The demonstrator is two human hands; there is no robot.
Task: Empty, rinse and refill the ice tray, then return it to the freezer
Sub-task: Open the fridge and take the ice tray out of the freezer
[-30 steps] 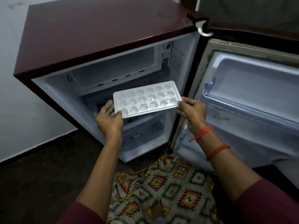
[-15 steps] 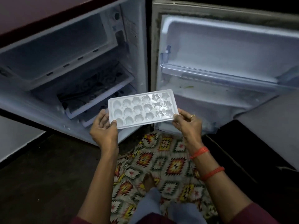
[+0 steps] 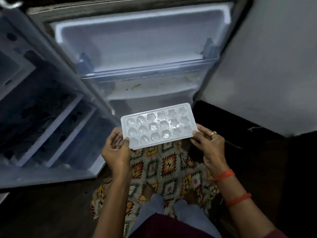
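Note:
A white plastic ice tray (image 3: 158, 125) with several shaped cells is held level at waist height, in front of the open fridge door (image 3: 142, 48). Its cells glisten with ice or water. My left hand (image 3: 116, 150) grips the tray's left end, thumb on the rim. At the right end my right hand (image 3: 210, 145), which wears a ring, pinches the near corner. The open fridge cabinet (image 3: 42, 117) with its shelves lies to the left.
A clear door shelf (image 3: 145, 71) crosses the fridge door. A patterned mat (image 3: 164, 165) lies on the dark floor under my feet. A pale wall (image 3: 274, 66) stands to the right.
The tray has come out and away from the freezer compartment, down toward my body. My view has swung right, from the cabinet to the open door.

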